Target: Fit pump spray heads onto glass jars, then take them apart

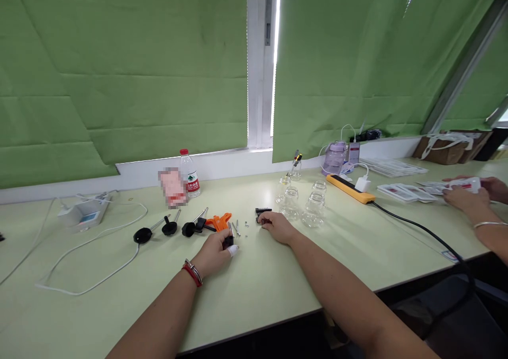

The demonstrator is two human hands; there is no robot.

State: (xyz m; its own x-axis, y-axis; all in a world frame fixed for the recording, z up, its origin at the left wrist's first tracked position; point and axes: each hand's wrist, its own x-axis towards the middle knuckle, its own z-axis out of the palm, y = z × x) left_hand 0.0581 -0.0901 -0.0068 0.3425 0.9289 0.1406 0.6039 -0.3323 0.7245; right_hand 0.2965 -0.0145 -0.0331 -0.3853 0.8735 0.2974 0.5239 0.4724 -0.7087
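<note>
My left hand (214, 254) is closed around a small black part (228, 241), mostly covered by the fingers; its thumb has a white wrapping. Just beyond it are an orange plastic clamp (219, 222) and metal screws (237, 227). Tiny nuts (246, 224) lie between my two hands. My right hand (278, 227) has its fingers pinched together at the near edge of a small black case (262, 210); what they grip is hidden. To the left, black round pieces with metal rods (170, 227) lie in a row.
Clear jars (313, 211) stand right of my right hand, and one holds tools (296, 160). Behind are a water bottle (189, 173) and a purple jug (334, 159). A yellow power strip (349, 188) trails a black cable. Another person's hands (470, 196) handle a white packet at right.
</note>
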